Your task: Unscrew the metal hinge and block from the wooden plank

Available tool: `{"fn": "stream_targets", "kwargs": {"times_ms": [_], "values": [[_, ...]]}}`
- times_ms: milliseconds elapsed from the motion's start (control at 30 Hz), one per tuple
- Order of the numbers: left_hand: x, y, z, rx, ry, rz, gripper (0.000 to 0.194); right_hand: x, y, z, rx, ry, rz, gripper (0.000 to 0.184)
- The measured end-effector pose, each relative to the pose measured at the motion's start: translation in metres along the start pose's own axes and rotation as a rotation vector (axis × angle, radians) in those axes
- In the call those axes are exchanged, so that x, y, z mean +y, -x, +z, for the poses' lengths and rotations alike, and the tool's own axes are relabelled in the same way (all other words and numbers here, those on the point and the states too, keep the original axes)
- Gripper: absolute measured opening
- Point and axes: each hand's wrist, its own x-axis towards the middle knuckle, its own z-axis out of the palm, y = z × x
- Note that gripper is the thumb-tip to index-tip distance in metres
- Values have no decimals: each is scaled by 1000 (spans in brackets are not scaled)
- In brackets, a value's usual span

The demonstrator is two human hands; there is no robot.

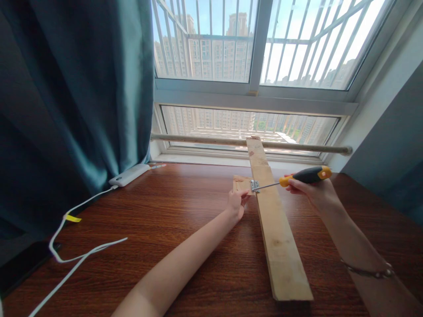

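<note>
Screwdriver at a hinge, board by the window

Centre of frame, slightly right: a long wooden board (276,229) runs from the lower right up to the window (211,53). Its far end overlaps a horizontal rail (205,139) crossing in front of the lower pane. Against the board's left edge, a small wooden piece (242,183). A metal hinge (254,186) lies across the seam between the two.

Left hand (237,204), reaching up from bottom centre: fingers clamped on the near edge of the small wooden piece, just beside the hinge. Right hand (317,191), right of centre: fingers closed around the yellow-and-black handle of a screwdriver (304,177). Shaft points left across the board, nearly level, with the tip at the hinge's near part. Whether the tip sits in a screw is too small to tell. A bracelet (370,269) circles the right wrist.

Beneath it all, a dark red-brown wood-grained table (185,198). Left of frame: a white box-shaped device (128,175) near the foot of a blue-green curtain (82,88); a white cord (79,202) trails from it towards the lower left, a yellow tag (73,218) along it. Top of frame: bars outside the glass, tall buildings beyond.
</note>
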Motion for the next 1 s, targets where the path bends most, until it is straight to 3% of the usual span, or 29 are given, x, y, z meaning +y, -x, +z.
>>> {"fn": "stream_targets", "kwargs": {"times_ms": [233, 467, 667, 1000], "values": [[0, 0, 1, -9, 22, -4, 26, 13, -1, 12, 231, 28, -61, 27], [2, 1, 1, -22, 45, -13, 25, 20, -9, 7, 342, -53, -135, 26], [0, 0, 0, -35, 42, -13, 28, 20, -10, 5, 329, -45, -116, 26], [1, 1, 0, -42, 27, -12, 25, 14, -2, 6, 171, 130, -121, 29]]}}
